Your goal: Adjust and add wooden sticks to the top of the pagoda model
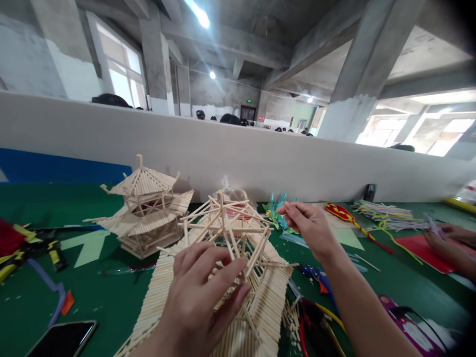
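Note:
Before me stands a pavilion model of thin wooden sticks (156,292), its wide lower roof covered and its upper roof an open frame. My left hand (208,287) curls around sticks of that frame, thumb and fingertips closed on them from the near side. To the right and above the table, my right hand (308,225) is raised with thumb and forefinger pinched together. Whatever that pinch holds, if anything, is too small to make out. A second stick pavilion (143,208), with both roofs covered, stands behind on the left.
Pliers (320,322), a blue glue gun (320,277) and loose stick pieces (293,317) lie right of the model. A phone (63,339) is at front left. Folded paper pieces (278,213) lie near the white partition (260,158). Another person's hands (449,243) work at far right.

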Demonstrator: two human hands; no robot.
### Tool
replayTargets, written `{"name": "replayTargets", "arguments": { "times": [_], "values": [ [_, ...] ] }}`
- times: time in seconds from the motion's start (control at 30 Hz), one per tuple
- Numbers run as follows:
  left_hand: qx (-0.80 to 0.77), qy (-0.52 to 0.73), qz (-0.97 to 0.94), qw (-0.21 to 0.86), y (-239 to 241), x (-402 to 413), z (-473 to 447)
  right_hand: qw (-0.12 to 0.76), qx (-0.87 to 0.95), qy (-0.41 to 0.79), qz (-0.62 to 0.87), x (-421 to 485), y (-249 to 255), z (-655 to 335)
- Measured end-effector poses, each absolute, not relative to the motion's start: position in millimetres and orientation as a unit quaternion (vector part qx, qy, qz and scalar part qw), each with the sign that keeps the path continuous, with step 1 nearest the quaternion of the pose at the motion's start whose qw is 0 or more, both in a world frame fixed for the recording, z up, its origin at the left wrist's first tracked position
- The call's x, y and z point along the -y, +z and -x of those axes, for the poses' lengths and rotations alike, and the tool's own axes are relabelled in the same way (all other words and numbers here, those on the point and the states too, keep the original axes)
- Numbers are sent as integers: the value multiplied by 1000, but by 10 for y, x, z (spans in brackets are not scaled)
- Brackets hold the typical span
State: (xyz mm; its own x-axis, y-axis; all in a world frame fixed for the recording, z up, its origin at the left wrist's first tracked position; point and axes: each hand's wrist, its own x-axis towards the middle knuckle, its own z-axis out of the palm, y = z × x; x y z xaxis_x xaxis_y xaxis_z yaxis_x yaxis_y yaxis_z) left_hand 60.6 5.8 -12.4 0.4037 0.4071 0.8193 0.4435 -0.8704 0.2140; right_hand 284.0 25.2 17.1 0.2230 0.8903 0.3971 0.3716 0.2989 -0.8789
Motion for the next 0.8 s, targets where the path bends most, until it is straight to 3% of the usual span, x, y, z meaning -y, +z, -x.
{"name": "replayTargets", "arguments": {
  "times": [0.8],
  "values": [
    [241, -497, 833, 45, -141, -79, -591, 547, 596, 227, 542, -216, 126, -2747]
  ]
}}
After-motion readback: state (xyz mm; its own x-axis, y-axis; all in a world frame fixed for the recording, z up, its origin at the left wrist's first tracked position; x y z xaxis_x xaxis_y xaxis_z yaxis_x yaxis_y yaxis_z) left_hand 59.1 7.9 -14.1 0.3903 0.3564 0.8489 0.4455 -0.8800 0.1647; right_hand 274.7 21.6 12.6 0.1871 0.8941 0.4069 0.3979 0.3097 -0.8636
